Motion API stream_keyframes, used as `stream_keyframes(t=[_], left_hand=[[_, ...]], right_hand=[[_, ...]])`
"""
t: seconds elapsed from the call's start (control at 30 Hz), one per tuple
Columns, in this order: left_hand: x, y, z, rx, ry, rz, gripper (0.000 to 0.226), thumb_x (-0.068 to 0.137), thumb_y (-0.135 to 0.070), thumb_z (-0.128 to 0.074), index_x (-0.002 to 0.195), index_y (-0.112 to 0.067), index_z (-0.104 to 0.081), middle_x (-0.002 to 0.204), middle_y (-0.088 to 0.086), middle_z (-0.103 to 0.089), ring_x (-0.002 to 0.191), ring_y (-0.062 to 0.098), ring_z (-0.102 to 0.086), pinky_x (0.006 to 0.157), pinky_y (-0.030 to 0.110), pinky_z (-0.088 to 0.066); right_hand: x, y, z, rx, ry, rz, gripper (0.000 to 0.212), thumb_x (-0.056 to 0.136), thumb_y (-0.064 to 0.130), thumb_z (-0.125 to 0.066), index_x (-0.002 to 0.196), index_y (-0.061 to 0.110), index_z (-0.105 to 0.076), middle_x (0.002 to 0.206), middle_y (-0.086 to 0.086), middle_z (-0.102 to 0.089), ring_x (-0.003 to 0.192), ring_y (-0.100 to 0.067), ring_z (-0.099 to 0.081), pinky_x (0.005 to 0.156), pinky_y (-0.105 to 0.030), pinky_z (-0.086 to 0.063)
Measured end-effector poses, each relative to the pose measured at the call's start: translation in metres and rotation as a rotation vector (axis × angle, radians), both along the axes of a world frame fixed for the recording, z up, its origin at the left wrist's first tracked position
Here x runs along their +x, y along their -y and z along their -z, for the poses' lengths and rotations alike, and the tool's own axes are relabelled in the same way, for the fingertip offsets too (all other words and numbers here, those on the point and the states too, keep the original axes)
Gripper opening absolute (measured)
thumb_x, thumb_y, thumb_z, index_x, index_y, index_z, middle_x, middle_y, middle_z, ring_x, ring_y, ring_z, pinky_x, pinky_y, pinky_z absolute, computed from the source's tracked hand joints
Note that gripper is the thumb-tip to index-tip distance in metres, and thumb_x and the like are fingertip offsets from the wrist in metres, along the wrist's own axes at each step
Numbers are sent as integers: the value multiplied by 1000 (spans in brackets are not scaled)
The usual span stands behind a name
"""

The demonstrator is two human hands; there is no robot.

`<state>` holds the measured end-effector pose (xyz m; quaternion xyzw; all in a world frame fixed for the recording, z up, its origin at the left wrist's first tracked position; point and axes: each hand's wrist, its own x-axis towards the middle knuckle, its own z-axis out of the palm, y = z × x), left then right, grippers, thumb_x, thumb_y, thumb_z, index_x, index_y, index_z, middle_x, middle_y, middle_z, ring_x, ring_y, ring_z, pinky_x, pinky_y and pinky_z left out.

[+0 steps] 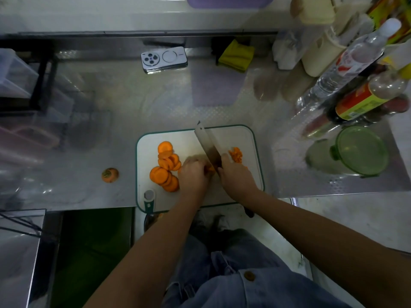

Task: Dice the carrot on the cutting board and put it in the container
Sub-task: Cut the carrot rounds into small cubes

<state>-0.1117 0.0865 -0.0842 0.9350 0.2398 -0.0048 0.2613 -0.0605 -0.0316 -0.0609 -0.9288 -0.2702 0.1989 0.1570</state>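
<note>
The right hand [234, 174] grips the knife [208, 145] near the front edge of the cutting board [241, 136]. The left hand [193, 173] curls its fingers round a carrot piece [210, 168] beside the blade.

The right hand [235, 174] covers the handle of the cleaver [209, 145], while the left hand [193, 174] hides most of the carrot piece [210, 168] between them. Far beyond both hands, a purple object [229, 1] is cropped by the top edge.

Your right hand [235, 174] is gripping the cleaver [208, 146]; your left hand [194, 174] is pinning carrot pieces [210, 168], slices [167, 166] lying at nine o'clock.
</note>
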Motion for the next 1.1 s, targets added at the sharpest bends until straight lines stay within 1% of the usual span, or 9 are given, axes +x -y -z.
stream_keyframes(t=[0.07, 0.2, 0.3, 0.47, 0.6, 0.67, 0.77, 0.93, 1.1], left_hand=[[-1, 0, -2, -14, 16, -2, 12, 74, -17, -72, 85, -12, -70, 89, 12, -64, 86, 29, -57, 63, 33, -42], [-5, -3, -1, -16, 26, 29, 23, 75, -18, -72, 96, -9, -68, 96, 13, -62, 92, 29, -55, 70, 34, -43], [-7, -5, 0, 4, 35, 52, 18, 74, -16, -72, 89, -7, -66, 93, 14, -61, 89, 30, -55, 69, 34, -41], [-7, -4, 0, 8, 43, 22, 10, 74, -11, -70, 83, -7, -70, 88, 15, -63, 84, 32, -58, 65, 33, -43], [-5, -5, -2, -20, 18, 10, 13, 76, -10, -67, 87, -6, -72, 90, 16, -63, 87, 32, -56, 67, 35, -43], [-4, -5, -4, -19, 17, 11, 13, 75, -9, -66, 87, -5, -72, 90, 16, -62, 87, 32, -56, 66, 34, -41], [-5, -6, -7, -18, 25, 23, 12, 74, -8, -67, 84, -6, -73, 89, 16, -63, 85, 32, -57, 66, 34, -42], [-7, -7, -5, -45, -1, 8, 10, 76, -13, -68, 85, -11, -72, 94, 11, -64, 89, 27, -57, 71, 33, -43], [-8, -6, -2, -33, -49, -11, 9, 81, -19, -64, 87, -13, -68, 97, 9, -64, 88, 25, -58, 73, 36, -48]], right_hand=[[2, 2, -3, 37, -15, 24, 22, 99, 21, -42, 119, 11, -41, 86, -10, -62, 73, -32, -60, 57, -33, -32], [-2, 8, -9, 42, -13, -11, 26, 98, 22, -43, 121, 10, -40, 91, -12, -62, 76, -34, -60, 57, -32, -34], [-8, 11, -11, 26, -14, -57, 25, 98, 22, -42, 119, 10, -40, 91, -12, -62, 77, -33, -60, 57, -32, -35], [-11, 11, -6, 8, -15, -63, 32, 98, 21, -42, 128, 10, -37, 97, -13, -61, 81, -32, -60, 58, -31, -36], [-13, 8, -2, -3, -16, -57, 35, 98, 19, -41, 131, 10, -36, 93, -13, -63, 77, -32, -62, 56, -32, -37], [-11, 4, -1, -17, -3, -67, 34, 98, 19, -41, 131, 10, -37, 91, -13, -64, 75, -32, -61, 55, -32, -36], [-4, -4, -1, -4, -4, -43, 27, 98, 18, -42, 124, 9, -40, 87, -13, -64, 73, -30, -61, 53, -31, -32], [-1, -2, -8, 52, -3, -25, 21, 99, 21, -42, 116, 9, -42, 84, -10, -62, 69, -27, -59, 54, -30, -31], [-11, 2, -10, 30, -38, -72, 32, 99, 22, -41, 127, 8, -38, 90, -14, -63, 75, -30, -60, 56, -31, -36]])
